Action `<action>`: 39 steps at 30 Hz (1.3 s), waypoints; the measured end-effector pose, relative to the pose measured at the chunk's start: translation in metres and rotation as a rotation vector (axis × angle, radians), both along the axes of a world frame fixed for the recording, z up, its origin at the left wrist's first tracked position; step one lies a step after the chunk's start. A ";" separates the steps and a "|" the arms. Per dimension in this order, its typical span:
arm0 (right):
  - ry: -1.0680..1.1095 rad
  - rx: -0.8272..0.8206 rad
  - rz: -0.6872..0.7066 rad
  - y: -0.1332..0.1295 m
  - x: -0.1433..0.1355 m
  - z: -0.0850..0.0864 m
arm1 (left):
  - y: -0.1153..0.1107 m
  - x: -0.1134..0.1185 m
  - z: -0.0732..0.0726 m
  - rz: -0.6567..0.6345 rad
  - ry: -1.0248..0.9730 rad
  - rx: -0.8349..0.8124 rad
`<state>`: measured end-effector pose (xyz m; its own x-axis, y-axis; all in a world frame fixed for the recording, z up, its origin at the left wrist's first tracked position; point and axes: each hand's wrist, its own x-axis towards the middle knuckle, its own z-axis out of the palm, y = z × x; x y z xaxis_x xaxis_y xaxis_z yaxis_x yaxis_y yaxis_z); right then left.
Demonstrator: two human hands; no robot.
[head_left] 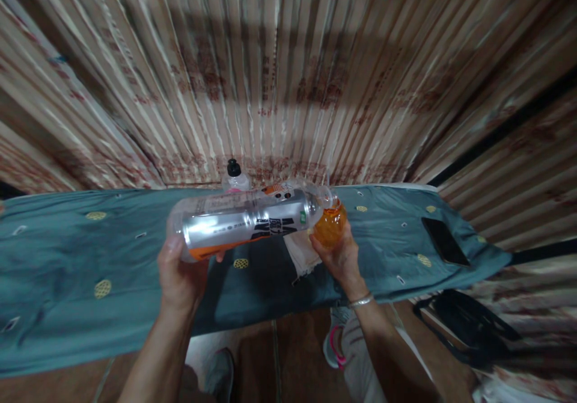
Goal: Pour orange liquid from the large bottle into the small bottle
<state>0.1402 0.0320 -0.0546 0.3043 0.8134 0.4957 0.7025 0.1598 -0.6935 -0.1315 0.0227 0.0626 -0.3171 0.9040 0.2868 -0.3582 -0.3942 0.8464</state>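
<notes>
My left hand is wrapped round the base of a large clear plastic bottle with a silver and orange label. The bottle lies nearly level in the air, its neck pointing right. In my right hand is a small rounded clear container of orange liquid, gripped from below. Its top meets the bottle's neck; whether the two mouths touch I cannot tell. A whitish cloth lies on the table beneath, partly covered by my right hand. Behind the large bottle stands a clear bottle with a black cap, its lower part hidden.
A teal patterned cloth covers the long narrow table. Toward its right end lies a black phone. Pleated curtains hang close behind the table. On the floor at the right sits a black bag.
</notes>
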 end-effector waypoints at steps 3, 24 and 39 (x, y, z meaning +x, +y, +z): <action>-0.007 0.003 -0.017 0.000 0.000 0.000 | 0.000 0.000 0.000 -0.006 -0.010 0.016; 0.028 0.022 -0.040 0.003 0.000 -0.009 | 0.004 -0.001 -0.004 -0.007 -0.027 0.045; 0.010 0.045 0.009 0.004 0.002 -0.013 | 0.003 -0.002 -0.005 -0.048 -0.016 0.097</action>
